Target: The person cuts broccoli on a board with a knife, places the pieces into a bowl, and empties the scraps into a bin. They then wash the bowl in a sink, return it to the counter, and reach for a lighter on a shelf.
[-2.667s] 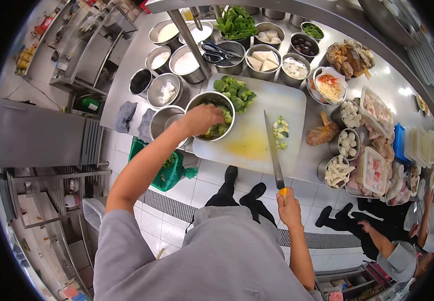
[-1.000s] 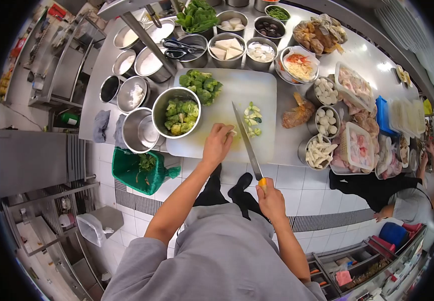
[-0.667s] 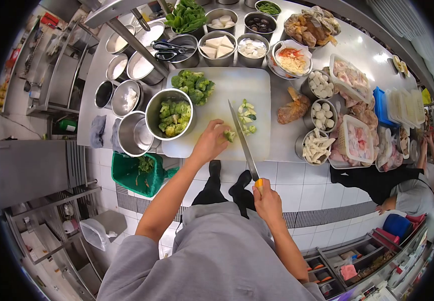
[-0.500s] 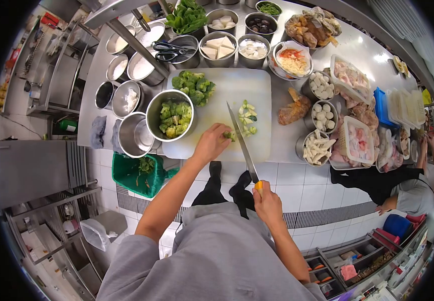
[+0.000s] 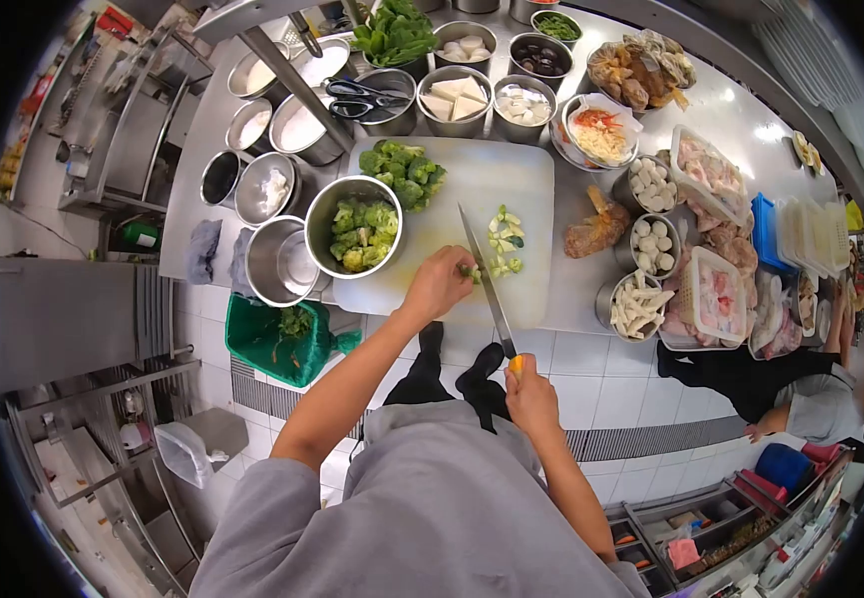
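My right hand (image 5: 531, 392) is closed round the yellow handle of a long kitchen knife (image 5: 492, 299), whose blade points away over the white cutting board (image 5: 529, 199). My left hand (image 5: 439, 282) pinches a small broccoli piece (image 5: 470, 272) just left of the blade. Cut stem pieces (image 5: 505, 231) lie on the board to the right of the knife. A heap of broccoli florets (image 5: 404, 171) rests at the board's far left corner. Beside it, a steel pot (image 5: 314, 239) holding more broccoli (image 5: 362, 234) stands over the board's left edge.
Steel containers of tofu (image 5: 455, 98), mushrooms and white powders line the back and left. Tubs of balls and sliced strips (image 5: 636, 305) and baskets of raw meat (image 5: 716, 291) stand right. A green bin (image 5: 277, 354) sits below left. Another person (image 5: 816, 404) is at far right.
My left hand has shifted slightly right and up with the broccoli piece, closer to the blade. The right hand still holds the knife in nearly the same place. The view has shifted a little.
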